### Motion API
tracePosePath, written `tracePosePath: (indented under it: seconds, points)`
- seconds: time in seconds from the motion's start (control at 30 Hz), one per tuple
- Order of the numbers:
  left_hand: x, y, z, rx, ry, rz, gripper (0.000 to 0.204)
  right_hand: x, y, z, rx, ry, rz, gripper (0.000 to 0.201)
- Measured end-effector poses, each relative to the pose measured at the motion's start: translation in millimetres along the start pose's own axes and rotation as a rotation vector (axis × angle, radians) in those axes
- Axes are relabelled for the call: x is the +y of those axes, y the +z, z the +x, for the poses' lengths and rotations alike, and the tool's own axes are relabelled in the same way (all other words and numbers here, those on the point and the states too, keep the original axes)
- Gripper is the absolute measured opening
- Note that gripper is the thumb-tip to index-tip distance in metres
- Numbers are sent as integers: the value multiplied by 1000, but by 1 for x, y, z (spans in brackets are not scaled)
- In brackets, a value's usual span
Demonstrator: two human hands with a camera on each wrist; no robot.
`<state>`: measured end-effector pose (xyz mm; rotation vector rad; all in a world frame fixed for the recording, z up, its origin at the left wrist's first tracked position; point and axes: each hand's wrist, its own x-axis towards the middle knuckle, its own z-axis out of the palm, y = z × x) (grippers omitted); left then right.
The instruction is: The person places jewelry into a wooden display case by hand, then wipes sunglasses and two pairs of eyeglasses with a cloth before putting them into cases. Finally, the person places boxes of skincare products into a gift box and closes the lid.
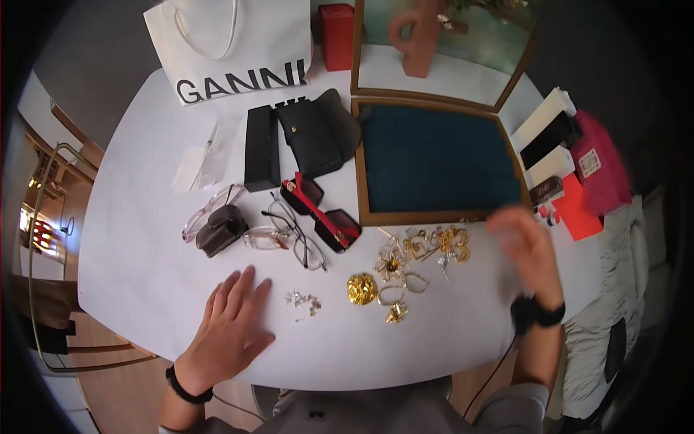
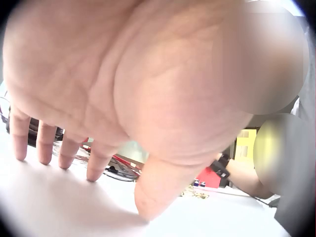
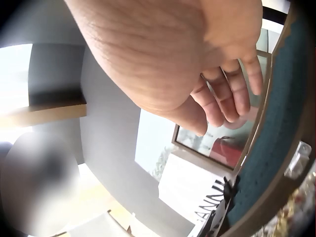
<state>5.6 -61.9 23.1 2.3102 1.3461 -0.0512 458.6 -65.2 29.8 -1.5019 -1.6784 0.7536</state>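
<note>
My left hand [image 1: 230, 322] rests on the white table with its fingers spread and fingertips touching the surface; the left wrist view shows nothing under the palm [image 2: 89, 64]. Just right of it lies a small cluster of silver star-like pieces [image 1: 303, 301]. My right hand [image 1: 526, 249], blurred by motion in the head view, is raised near the front right corner of a wood-framed case [image 1: 441, 159] lined in dark teal. Its fingers [image 3: 227, 101] bend loosely and hold nothing. Between the hands lie a gold round ornament [image 1: 362, 288], gold hoops [image 1: 391, 294] and a pile of gold jewellery [image 1: 434, 244].
Red-and-black sunglasses [image 1: 318, 210], clear glasses [image 1: 269, 237], a brown case [image 1: 221, 231] and black cases [image 1: 262, 148] lie left of the framed case. A white GANNI bag [image 1: 231, 50] stands behind. The mirrored lid [image 1: 448, 50] is raised. Boxes and a pink pouch [image 1: 598, 163] line the right edge.
</note>
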Motion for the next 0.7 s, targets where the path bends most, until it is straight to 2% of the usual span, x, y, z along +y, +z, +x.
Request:
tracePosePath:
  seconds: [0.03, 0.13, 0.17, 0.27, 0.3, 0.37, 0.47, 0.53, 0.57, 0.6, 0.67, 0.7]
  points:
    - [0, 3, -3, -30, -16, 3, 80, -9, 6, -20, -90, 100, 43, 18]
    - [7, 20, -11, -90, -48, -65, 86, -6, 30, -78, -157, 390, 225, 18]
    - [11, 27, -15, -89, -73, -46, 86, 0, 35, -94, -194, 402, 267, 17]
    - [21, 34, -22, -107, -87, -55, 85, 20, 62, -132, 100, 305, 481, 9]
    - [22, 36, -24, -104, -94, -44, 85, 14, 68, -130, 113, 298, 474, 9]
    - [24, 37, -26, -84, -88, -20, 86, 1, 82, -123, 164, 175, -83, 9]
    - [28, 45, -29, -15, -83, 24, 85, 2, 90, -122, 199, 54, -226, 12]
    - [31, 62, -38, 120, -102, 37, 85, 4, 94, -129, 238, 50, -228, 12]
    - [31, 76, -50, 222, -90, 193, 84, 5, 96, -136, 283, 33, -297, 14]
    - [28, 89, -60, 234, -73, 209, 84, 4, 98, -142, 333, 20, -366, 16]
    - [16, 115, -79, 176, -5, -292, 87, -1, 104, -154, 347, 2, -437, 19]
    - [13, 109, -74, 175, 20, -274, 87, -3, 106, -159, 330, -9, -512, 22]
